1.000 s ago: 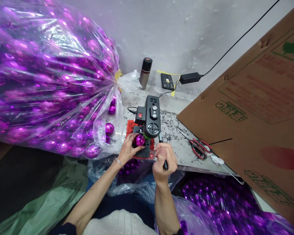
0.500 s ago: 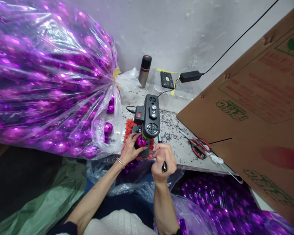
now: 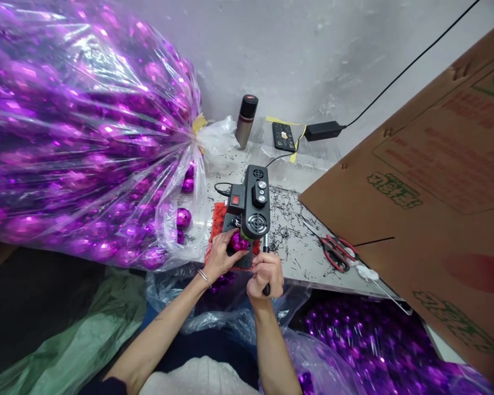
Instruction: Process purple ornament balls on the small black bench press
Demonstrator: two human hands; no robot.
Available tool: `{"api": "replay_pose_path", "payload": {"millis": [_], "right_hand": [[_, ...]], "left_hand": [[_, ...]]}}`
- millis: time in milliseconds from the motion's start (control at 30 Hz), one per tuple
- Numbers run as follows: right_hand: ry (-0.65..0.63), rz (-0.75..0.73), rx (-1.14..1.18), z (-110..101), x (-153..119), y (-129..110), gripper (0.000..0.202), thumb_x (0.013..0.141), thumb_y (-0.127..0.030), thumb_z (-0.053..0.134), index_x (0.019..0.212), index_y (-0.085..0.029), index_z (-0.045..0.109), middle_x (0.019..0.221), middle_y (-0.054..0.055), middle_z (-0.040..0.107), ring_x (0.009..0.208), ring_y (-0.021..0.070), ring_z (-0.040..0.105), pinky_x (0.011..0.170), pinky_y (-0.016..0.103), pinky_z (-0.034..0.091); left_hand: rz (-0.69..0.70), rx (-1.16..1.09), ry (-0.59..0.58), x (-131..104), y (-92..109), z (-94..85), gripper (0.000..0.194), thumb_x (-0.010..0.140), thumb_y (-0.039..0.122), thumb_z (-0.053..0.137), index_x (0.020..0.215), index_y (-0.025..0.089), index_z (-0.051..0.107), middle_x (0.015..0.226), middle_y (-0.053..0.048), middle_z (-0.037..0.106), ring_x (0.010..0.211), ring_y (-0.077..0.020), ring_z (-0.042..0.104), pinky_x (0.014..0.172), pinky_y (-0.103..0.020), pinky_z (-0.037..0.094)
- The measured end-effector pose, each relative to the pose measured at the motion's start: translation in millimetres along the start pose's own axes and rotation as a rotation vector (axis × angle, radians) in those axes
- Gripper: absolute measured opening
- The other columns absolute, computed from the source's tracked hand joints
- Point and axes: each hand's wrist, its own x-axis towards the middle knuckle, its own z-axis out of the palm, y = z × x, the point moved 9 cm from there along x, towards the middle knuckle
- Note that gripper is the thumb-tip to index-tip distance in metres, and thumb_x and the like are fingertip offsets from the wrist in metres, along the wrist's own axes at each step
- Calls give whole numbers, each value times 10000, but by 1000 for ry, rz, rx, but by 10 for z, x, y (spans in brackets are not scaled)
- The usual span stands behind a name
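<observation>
A shiny purple ball ornament [image 3: 239, 241] sits beneath the front end of a black bench machine [image 3: 257, 200], gripped from the left between the thumb and fingers of my left hand [image 3: 223, 253]. My right hand [image 3: 267, 277] is wrapped around the black handle [image 3: 266, 289] of the machine's metal lever, just right of the ball. The machine has a red switch [image 3: 235, 199] on its side and stands on a dark base over a red mat [image 3: 218, 216]. The ball's top is hidden under the machine's head.
A huge clear bag [image 3: 86, 137] of purple balls fills the left. Red-handled scissors [image 3: 337, 252] lie right of the machine, by a cardboard box [image 3: 436, 192]. Behind stand a bottle [image 3: 246, 120], a phone [image 3: 284, 136] and a power adapter [image 3: 323, 130]. Black scraps litter the table [image 3: 304, 266].
My right hand and the lever handle have shifted a little left, closer to the ball. My left hand stays on the ball. The whole view has shifted slightly.
</observation>
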Motion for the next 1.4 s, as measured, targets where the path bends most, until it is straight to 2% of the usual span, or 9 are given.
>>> {"api": "replay_pose_path", "payload": {"millis": [133, 467, 800, 1033, 1133, 1267, 1333, 1400], "right_hand": [[52, -26, -11, 11, -101, 63, 350, 1060, -239, 380, 737, -228, 513, 685, -30, 569, 608, 124, 576, 735, 351, 526], [115, -47, 40, 14, -174, 121, 353, 1064, -222, 378, 734, -228, 504, 689, -33, 550, 609, 122, 557, 711, 336, 505], [68, -70, 38, 24, -153, 125, 337, 1058, -211, 373, 742, -226, 489, 707, -39, 555, 613, 114, 556, 694, 317, 489], [24, -44, 22, 47, -245, 198, 354, 1059, -226, 373, 725, -227, 491, 708, -33, 570, 610, 120, 589, 740, 352, 536], [68, 5, 75, 23, -140, 164, 376, 1056, -219, 372, 694, -226, 472, 684, -35, 544, 585, 117, 566, 691, 330, 512], [88, 106, 111, -29, 187, 58, 361, 1026, -160, 436, 672, -219, 480, 638, -35, 515, 596, 120, 551, 565, 274, 403], [54, 116, 101, -38, 330, -16, 365, 1019, -136, 454, 664, -215, 487, 616, -39, 504, 615, 123, 568, 580, 275, 408], [23, 104, 95, -42, 397, -72, 371, 1020, -131, 456, 661, -213, 492, 608, -39, 503, 624, 124, 575, 597, 279, 417]], "left_hand": [[4, 12, 4, 2, 10, -3, 575, 847, 419, 826, 1357, 239, 632, 1219, -98, 748, 1144, -299, 697, 1008, -450, 529], [48, 27, 51, -4, 35, -9, 586, 856, 452, 819, 1362, 230, 626, 1210, -101, 752, 1125, -292, 705, 980, -433, 543], [24, -38, 34, 15, 24, 7, 591, 856, 483, 815, 1353, 226, 626, 1239, -104, 748, 1151, -294, 698, 1005, -440, 529], [59, -52, 40, 29, 33, 4, 596, 853, 462, 820, 1361, 221, 618, 1250, -112, 745, 1175, -303, 702, 1014, -459, 542], [78, -66, 26, 56, 43, 5, 608, 862, 475, 812, 1375, 223, 605, 1264, -120, 739, 1188, -307, 703, 1024, -473, 547], [152, -56, -8, -35, 137, -35, 623, 905, 471, 767, 1431, 218, 548, 1325, -150, 714, 1238, -316, 691, 1056, -512, 547], [223, -20, -32, -164, 240, -112, 640, 929, 469, 736, 1467, 206, 509, 1372, -173, 691, 1279, -326, 673, 1094, -549, 528], [288, 30, -49, -281, 342, -268, 661, 932, 492, 724, 1481, 202, 498, 1390, -180, 681, 1300, -332, 660, 1120, -565, 516]]}}
